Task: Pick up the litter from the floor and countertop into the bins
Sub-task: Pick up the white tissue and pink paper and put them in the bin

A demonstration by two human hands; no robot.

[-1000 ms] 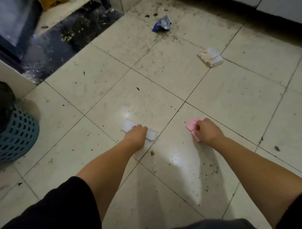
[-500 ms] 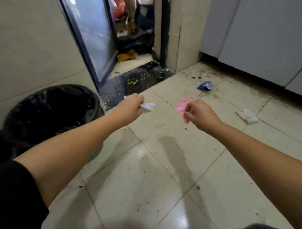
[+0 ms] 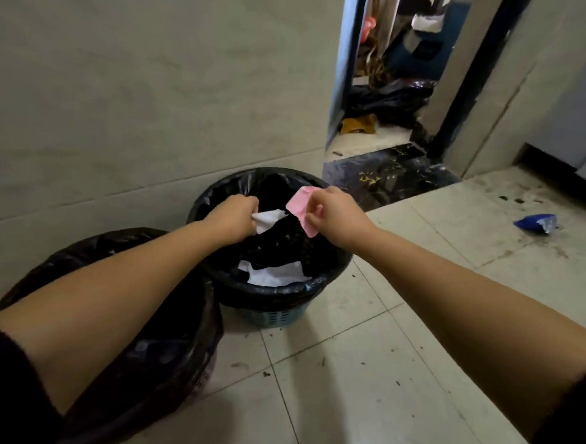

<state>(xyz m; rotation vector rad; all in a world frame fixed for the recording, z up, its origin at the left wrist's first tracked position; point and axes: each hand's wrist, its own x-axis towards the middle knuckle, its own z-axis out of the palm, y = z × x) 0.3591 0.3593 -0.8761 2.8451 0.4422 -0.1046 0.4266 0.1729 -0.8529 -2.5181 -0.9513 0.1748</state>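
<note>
Both my hands are held over the open mouth of the blue bin [image 3: 275, 317], which has a black liner. My left hand [image 3: 233, 219] pinches a crumpled white wrapper [image 3: 266, 219]. In my right hand [image 3: 333, 217] is a flat pink wrapper [image 3: 301, 206], gripped between thumb and fingers. White paper [image 3: 275, 274] lies inside that bin. A second bin [image 3: 140, 370] with a black liner stands nearer, under my left forearm. On the tiles at the right lies a blue crumpled packet [image 3: 536, 223].
A tiled wall runs behind the bins. To the right of them an open doorway with a dark threshold [image 3: 386, 175] leads to a room with black bags. Grey cabinets [image 3: 567, 119] stand at the far right. The floor tiles are speckled with dirt.
Both hands have lifted the white and pink wrappers off the floor and carried them left, over the blue bin. The view has swung toward the two bins.
</note>
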